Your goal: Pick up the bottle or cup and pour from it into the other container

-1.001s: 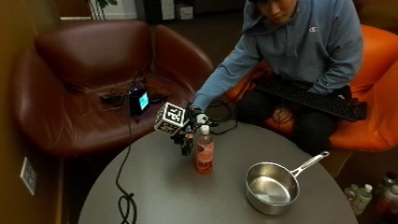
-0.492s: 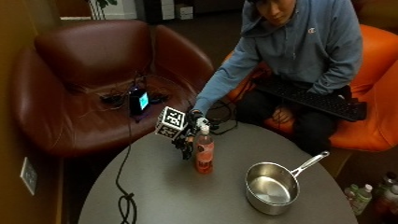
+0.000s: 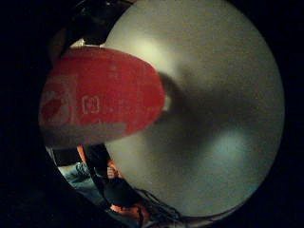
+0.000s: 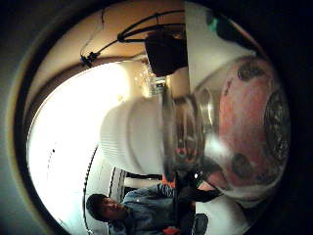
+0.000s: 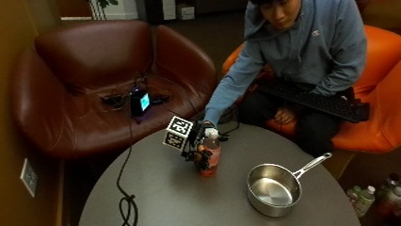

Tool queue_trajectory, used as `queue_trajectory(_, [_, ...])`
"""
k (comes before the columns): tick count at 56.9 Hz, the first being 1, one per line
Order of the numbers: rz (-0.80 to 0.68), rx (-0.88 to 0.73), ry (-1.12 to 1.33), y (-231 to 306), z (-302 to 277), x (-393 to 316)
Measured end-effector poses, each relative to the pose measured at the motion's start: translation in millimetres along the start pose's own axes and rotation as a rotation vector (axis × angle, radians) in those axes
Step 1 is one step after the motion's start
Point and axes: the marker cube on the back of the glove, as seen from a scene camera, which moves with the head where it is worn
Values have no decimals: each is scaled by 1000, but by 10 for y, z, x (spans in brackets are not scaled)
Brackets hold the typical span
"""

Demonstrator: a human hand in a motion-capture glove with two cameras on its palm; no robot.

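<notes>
A bottle (image 5: pixel 211 157) with a red label and white cap stands upright on the round grey table (image 5: pixel 188 202). My gloved right hand (image 5: pixel 199 150) wraps its fingers around the bottle's body from the armchair side. A steel saucepan (image 5: pixel 274 189) sits apart from the bottle on the table, its handle pointing toward the person. In the little finger side palm view the red label (image 3: pixel 102 97) is close against the palm above the table top (image 3: pixel 213 109). The thumb side palm view shows the white cap (image 4: pixel 129 134) and clear neck.
A brown leather armchair (image 5: pixel 100 80) stands behind the table with a small lit device (image 5: pixel 140 102) and cables on its seat. A black cable (image 5: pixel 125 197) trails over the table's edge. A keyboard (image 5: pixel 313 99) lies on the person's lap. Small bottles (image 5: pixel 363 197) stand on the floor.
The hand has lowered slightly along the bottle and settled around its body. The bottle stays standing on the table in the same spot.
</notes>
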Motion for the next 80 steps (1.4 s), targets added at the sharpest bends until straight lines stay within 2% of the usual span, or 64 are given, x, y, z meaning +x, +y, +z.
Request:
queue_trajectory(14, [-3,66,-99,-92,227,5])
queue_trajectory(31, [21,2,75,-73,420,-318])
queue_trajectory(51, [67,-61,372,71,457,-1034])
queue_trajectory(73, [203,-175,876,26,704,-1732])
queue_trajectory(80, [249,-146,1063,-146,753,-1845])
